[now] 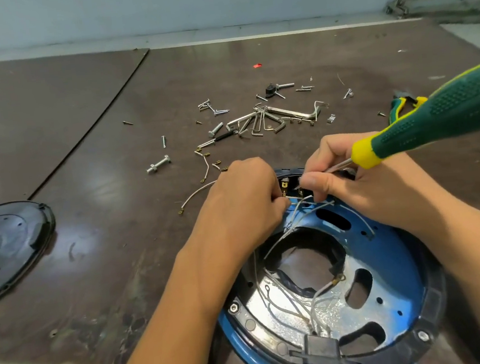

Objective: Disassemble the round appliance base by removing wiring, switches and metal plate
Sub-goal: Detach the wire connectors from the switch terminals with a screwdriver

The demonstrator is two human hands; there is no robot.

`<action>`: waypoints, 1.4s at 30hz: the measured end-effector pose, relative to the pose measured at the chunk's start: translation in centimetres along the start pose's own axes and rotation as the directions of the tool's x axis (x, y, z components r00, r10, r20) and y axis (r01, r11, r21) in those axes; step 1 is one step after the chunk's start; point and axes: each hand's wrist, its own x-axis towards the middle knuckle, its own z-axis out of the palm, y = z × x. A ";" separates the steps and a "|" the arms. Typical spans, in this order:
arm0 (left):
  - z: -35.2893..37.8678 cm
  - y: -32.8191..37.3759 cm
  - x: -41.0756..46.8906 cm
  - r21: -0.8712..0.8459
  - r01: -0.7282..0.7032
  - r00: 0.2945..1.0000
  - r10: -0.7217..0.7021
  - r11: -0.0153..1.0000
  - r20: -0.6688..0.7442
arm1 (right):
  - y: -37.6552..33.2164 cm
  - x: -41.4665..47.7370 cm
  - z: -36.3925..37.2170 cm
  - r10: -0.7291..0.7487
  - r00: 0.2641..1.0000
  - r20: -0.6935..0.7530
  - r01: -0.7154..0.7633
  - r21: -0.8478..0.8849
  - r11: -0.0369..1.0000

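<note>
The round appliance base (402,298), blue with a black rim, lies open near the table's front edge. Inside it a shiny metal plate (287,291) shows under several thin white wires (317,297). A switch block with brass terminals (289,187) sits at the base's far rim. My left hand (243,202) pinches a white wire at those terminals. My right hand (365,181) grips a green and yellow screwdriver (432,116), its metal tip pointing at the switch block; the fingers hide the tip.
A black round cover (7,248) lies at the left. Loose screws, bolts and hex keys (259,121) are scattered beyond the base, with removed white wires (198,190) beside them. Green-handled pliers (404,104) lie at the right.
</note>
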 end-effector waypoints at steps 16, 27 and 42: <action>0.1 -0.3 0.3 -0.077 0.049 0.999 -0.048 0.996 0.020 | 0.1 0.2 -0.5 0.040 0.999 0.030 -0.041 0.017 0.999; -0.2 -0.2 0.5 -0.086 0.042 0.999 -0.039 0.995 0.026 | 0.2 0.4 -0.4 0.050 0.994 0.099 -0.060 0.103 0.993; -0.4 0.0 0.4 -0.083 0.017 0.999 -0.014 0.996 0.033 | 0.8 2.5 0.2 0.145 0.989 0.028 -0.146 0.021 0.989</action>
